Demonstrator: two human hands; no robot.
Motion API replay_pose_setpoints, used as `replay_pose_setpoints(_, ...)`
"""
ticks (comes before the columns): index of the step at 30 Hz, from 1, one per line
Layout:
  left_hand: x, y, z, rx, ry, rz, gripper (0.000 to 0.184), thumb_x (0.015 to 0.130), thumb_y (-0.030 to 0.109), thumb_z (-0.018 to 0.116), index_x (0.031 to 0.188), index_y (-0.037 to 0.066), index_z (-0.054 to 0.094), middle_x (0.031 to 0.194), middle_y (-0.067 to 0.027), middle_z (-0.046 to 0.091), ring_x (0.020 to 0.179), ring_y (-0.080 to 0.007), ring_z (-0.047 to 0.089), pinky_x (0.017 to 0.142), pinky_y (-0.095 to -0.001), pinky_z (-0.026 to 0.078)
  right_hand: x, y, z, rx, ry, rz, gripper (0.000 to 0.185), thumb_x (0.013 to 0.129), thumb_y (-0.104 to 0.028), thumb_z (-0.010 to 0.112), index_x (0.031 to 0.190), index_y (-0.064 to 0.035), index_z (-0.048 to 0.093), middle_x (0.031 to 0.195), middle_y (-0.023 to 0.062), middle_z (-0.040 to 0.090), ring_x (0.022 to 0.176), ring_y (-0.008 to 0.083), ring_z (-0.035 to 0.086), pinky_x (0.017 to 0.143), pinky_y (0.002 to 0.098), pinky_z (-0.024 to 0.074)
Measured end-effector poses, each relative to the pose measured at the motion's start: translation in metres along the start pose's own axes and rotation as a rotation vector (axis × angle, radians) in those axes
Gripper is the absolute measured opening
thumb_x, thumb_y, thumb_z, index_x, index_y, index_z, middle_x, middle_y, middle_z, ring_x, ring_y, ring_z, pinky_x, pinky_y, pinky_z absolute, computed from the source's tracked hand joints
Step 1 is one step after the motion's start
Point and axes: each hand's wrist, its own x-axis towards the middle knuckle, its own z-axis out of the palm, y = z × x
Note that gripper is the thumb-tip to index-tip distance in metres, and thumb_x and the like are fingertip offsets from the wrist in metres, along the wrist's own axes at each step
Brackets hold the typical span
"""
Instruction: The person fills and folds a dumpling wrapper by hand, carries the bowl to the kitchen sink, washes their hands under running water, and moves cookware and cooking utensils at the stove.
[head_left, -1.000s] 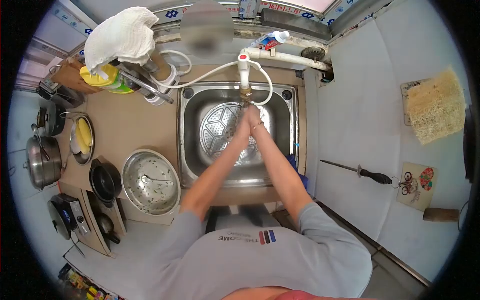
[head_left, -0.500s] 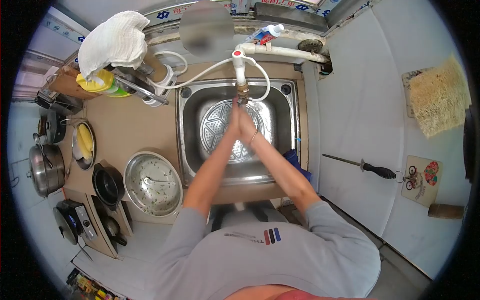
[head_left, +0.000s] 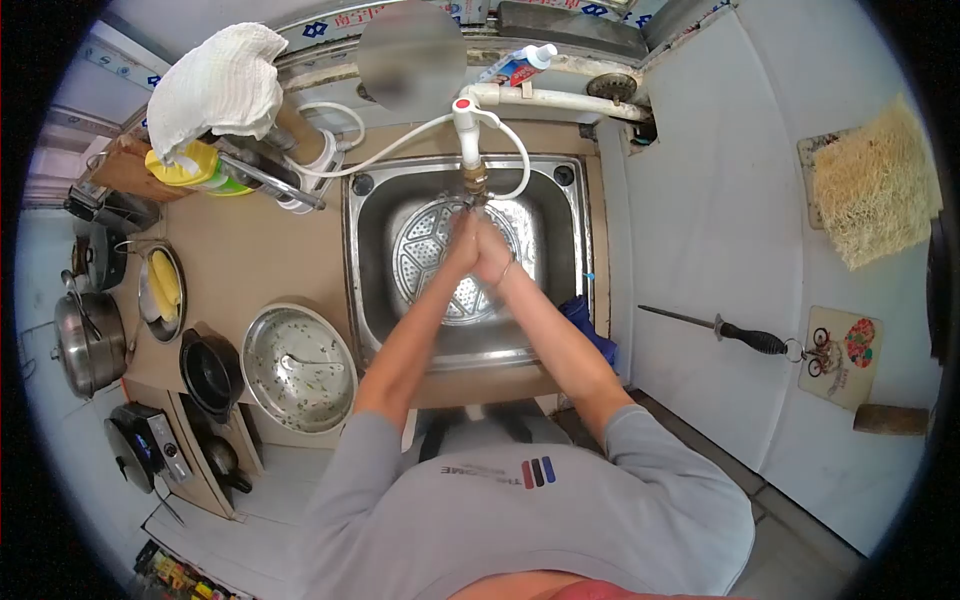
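left hand (head_left: 463, 243) and right hand (head_left: 489, 246) touch, clear of sink rim (head_left: 475, 359), fingers (head_left: 467, 224) too blurred to tell.

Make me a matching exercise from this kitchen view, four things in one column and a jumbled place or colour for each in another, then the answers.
1. left hand
2. tap
3. metal bowl
4. mesh pad

A. pale yellow
B. beside the right hand
C. left of the sink
D. white, red-spotted

Pairs: 1-B, 2-D, 3-C, 4-A
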Motion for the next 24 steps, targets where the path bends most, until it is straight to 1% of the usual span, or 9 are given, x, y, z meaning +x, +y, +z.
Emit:
replay_pose_setpoints(3,0.007,-0.015,0.021,0.345,0.143,-0.094,0.068,0.096,0.051,0.021,0.129,-0.003,0.047,0.136,-0.0208,0.043,0.129,-0.0341,0.035,0.106,-0.0380,0.027,0.054,0.022,-0.026,-0.048,-0.045,-0.041,0.023,0.098,-0.030,0.042,0.095,-0.0090,0.050,0.084,0.0054,0.056,0.068,0.0168,0.053,0.066,0.0315,0.0482)
replay_pose_setpoints(5,-0.021,0.065,0.015,0.133,0.127,-0.250,0.069,0.095,0.053,0.024,0.128,-0.004,0.047,0.134,-0.0215,0.045,0.129,-0.0317,0.036,0.106,-0.0372,0.027,0.042,0.009,-0.011,0.063,0.091,-0.006,0.027,0.099,-0.031,0.037,0.093,-0.0072,0.048,0.075,0.0059,0.054,0.060,0.0190,0.051,0.062,0.0368,0.0495)
replay_pose_setpoints(10,-0.031,0.058,0.015,-0.179,0.176,-0.030,0.060,0.097,0.046,0.035,0.129,-0.003,0.045,0.126,-0.0178,0.051,0.123,-0.0250,0.041,0.103,-0.0320,0.029,0.091,0.018,-0.039,0.275,0.026,0.094,0.035,0.098,-0.033,0.037,0.084,-0.0041,0.052,0.070,0.0088,0.056,0.067,0.0213,0.057,0.059,0.0377,0.0483)
replay_pose_setpoints(13,-0.036,0.079,0.017,-0.547,0.207,-0.142,0.054,0.098,0.042,0.038,0.129,-0.002,0.044,0.124,-0.0156,0.051,0.116,-0.0239,0.047,0.098,-0.0333,0.035,0.118,0.024,-0.051,-0.151,0.158,-0.183,0.023,0.088,-0.025,0.053,0.082,-0.0026,0.055,0.072,0.0099,0.058,0.066,0.0237,0.058,0.056,0.0384,0.0458)
replay_pose_setpoints(15,-0.039,0.087,0.017,-0.686,0.205,-0.243,0.052,0.098,0.040,0.039,0.129,-0.002,0.043,0.125,-0.0155,0.050,0.112,-0.0250,0.050,0.095,-0.0354,0.040,0.086,0.010,-0.025,-0.965,0.417,-0.512,0.019,0.075,-0.017,0.065,0.080,-0.0006,0.057,0.070,0.0107,0.059,0.062,0.0254,0.057,0.055,0.0406,0.0442)
replay_pose_setpoints(18,-0.033,0.083,0.018,-0.911,0.247,-0.280,0.040,0.100,0.034,0.036,0.119,0.001,0.048,0.107,-0.0105,0.057,0.092,-0.0212,0.056,0.076,-0.0349,0.048,0.097,0.016,-0.031,-0.967,0.410,-0.897,0.024,0.067,-0.017,0.072,0.077,0.0007,0.058,0.067,0.0117,0.060,0.059,0.0252,0.057,0.054,0.0399,0.0430)
replay_pose_setpoints(20,-0.030,0.080,0.019,-0.879,0.100,-0.168,0.049,0.095,0.041,0.049,0.130,0.007,0.047,0.113,-0.0073,0.058,0.097,-0.0171,0.057,0.081,-0.0297,0.047,0.042,-0.008,0.003,-1.058,0.378,-0.748,0.023,0.071,-0.017,0.069,0.082,0.0015,0.060,0.071,0.0136,0.062,0.063,0.0252,0.058,0.058,0.0385,0.0445)
replay_pose_setpoints(22,-0.031,0.098,0.022,-0.956,0.212,-0.255,0.050,0.093,0.043,0.052,0.127,0.006,0.048,0.111,-0.0068,0.058,0.094,-0.0164,0.058,0.077,-0.0300,0.048,0.024,-0.017,0.014,-1.148,0.343,-0.597,0.023,0.075,-0.018,0.065,0.086,0.0023,0.061,0.074,0.0156,0.064,0.067,0.0252,0.059,0.062,0.0371,0.0459)
replay_pose_setpoints(24,-0.026,0.095,0.025,-1.036,0.317,-0.348,0.052,0.091,0.044,0.056,0.125,0.006,0.050,0.109,-0.0064,0.059,0.090,-0.0157,0.059,0.074,-0.0302,0.049,0.033,-0.013,-0.001,-0.850,0.225,-0.545,0.026,0.083,-0.019,0.058,0.097,0.0020,0.063,0.087,0.0166,0.067,0.076,0.0245,0.061,0.070,0.0344,0.0475)
